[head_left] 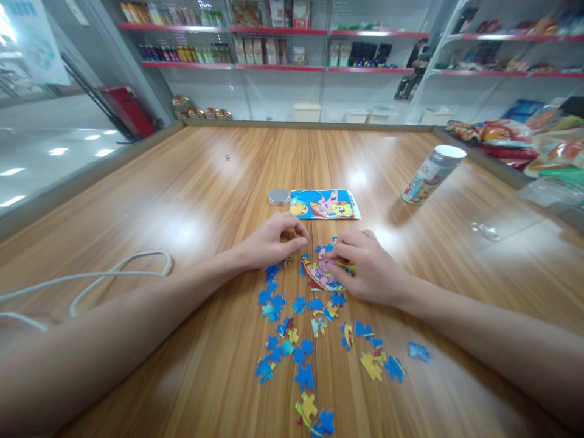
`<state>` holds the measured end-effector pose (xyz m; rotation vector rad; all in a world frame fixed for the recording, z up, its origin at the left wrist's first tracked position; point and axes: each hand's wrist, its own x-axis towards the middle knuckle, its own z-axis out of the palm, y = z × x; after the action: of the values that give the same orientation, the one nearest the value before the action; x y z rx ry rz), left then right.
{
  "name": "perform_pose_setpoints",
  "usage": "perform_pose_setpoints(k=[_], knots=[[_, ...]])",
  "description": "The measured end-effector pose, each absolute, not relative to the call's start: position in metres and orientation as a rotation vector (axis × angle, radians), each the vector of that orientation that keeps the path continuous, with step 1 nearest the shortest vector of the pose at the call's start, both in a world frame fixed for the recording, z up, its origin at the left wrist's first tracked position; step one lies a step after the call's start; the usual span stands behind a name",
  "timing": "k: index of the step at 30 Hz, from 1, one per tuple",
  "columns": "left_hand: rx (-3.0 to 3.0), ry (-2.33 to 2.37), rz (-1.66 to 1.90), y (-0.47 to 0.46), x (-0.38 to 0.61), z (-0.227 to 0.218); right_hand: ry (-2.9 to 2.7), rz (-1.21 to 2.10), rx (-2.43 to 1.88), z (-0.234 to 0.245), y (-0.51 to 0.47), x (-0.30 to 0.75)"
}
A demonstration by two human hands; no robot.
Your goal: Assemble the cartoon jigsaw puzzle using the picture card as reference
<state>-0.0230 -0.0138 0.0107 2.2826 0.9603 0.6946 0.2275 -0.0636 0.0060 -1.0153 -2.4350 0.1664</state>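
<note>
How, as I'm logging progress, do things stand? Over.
Left hand beside joined puzzle section, grip unclear. Right hand covers part of it, contact unclear. Loose pieces mostly nearer camera; nothing plainly blocking.

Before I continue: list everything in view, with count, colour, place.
Partial jigsaw: one, multicoloured, table centre
Loose jigsaw pieces: over twenty, mostly blue, nearer camera
Cartoon picture card: one, mainly blue, beyond jigsaw
Round lid: one, silver, left of card
Canister: one, multicoloured, right of card
Cable: count unclear, white, table's left
Wooden table: one, brown, foreground
Clear plastic: count unclear, transparent, right side
Shiny bit: one, silvery, far table
Shelves: several, red-edged, background
Packaged goods: many, multicoloured, background and right
Boxes: several, white, beneath shelves
Banner: one, pale, top left
Trolley-like object: one, red, left background
Person: one, dark-clothed, right background
Left hand: one, bare, jigsaw's left
Right hand: one, bare, over jigsaw
</note>
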Motion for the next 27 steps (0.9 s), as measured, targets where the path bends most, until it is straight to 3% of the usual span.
perform_pose_setpoints(k=[15, 27], knots=[[2.39, 0.838, 0.731, -0.004, -0.04, 0.003, -2.218, 0.223, -1.033, 0.005, -0.061, 0.24], [2.369, 0.737, 0.225, 0.001, -0.059, 0.031, -2.229, 0.288, -1.052, 0.003, -0.059, 0.241]])
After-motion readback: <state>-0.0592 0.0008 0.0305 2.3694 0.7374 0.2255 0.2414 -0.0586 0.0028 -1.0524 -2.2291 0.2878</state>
